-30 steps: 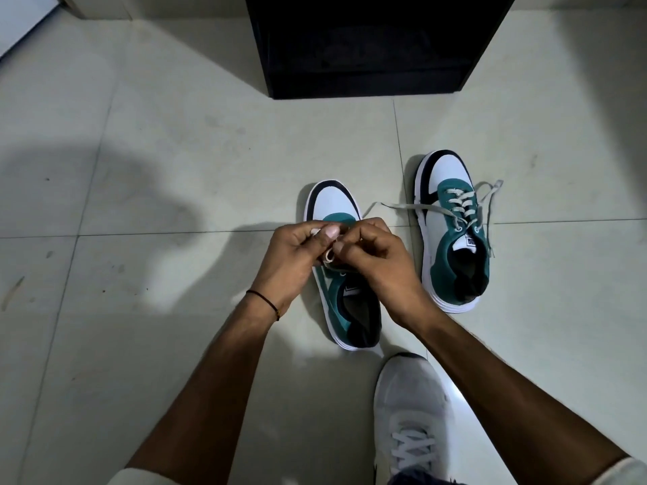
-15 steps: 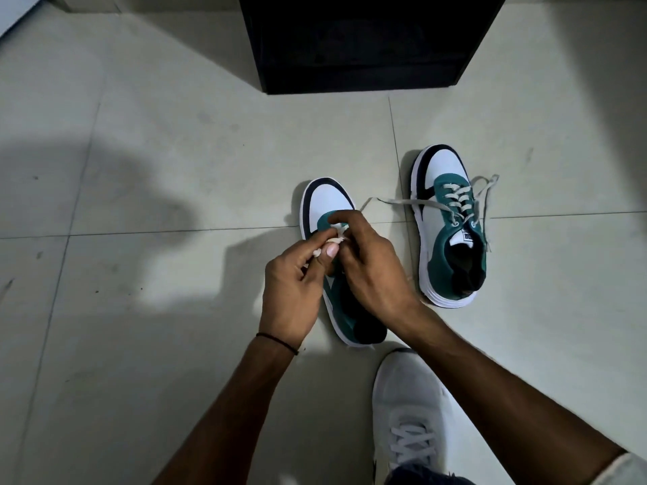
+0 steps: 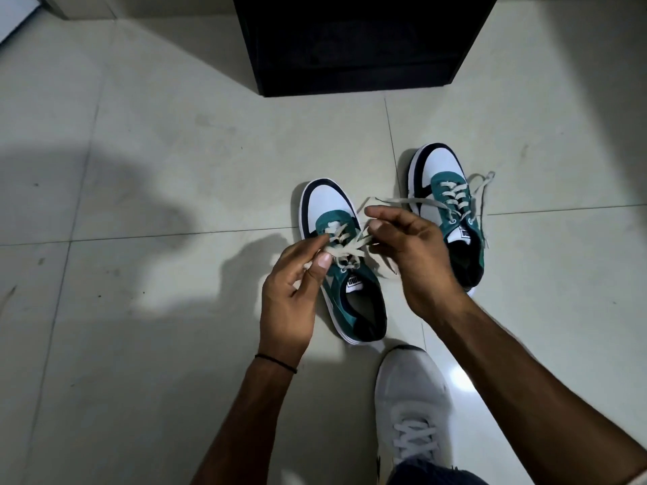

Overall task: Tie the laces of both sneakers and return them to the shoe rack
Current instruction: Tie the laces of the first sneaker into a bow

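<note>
Two teal, white and black sneakers stand on the tiled floor, toes pointing away from me. The left sneaker [image 3: 329, 211] is between my hands. My left hand [image 3: 290, 295] pinches one strand of its cream laces [image 3: 345, 245] over the tongue. My right hand [image 3: 409, 253] pinches the other strand, pulled out to the right. The right sneaker [image 3: 444, 169] stands beside it, partly behind my right hand, its laces [image 3: 479, 190] loose and trailing on the floor.
A black shoe rack [image 3: 357, 47] stands on the floor straight ahead, its inside dark. My own foot in a white shoe [image 3: 409, 397] is planted just below the left sneaker. Pale floor tiles [image 3: 157, 169] spread to the left and right.
My hands have drawn apart from a tight cluster over the left sneaker's tongue, each pulling a lace strand outward. The shoe's tongue and laces now show.
</note>
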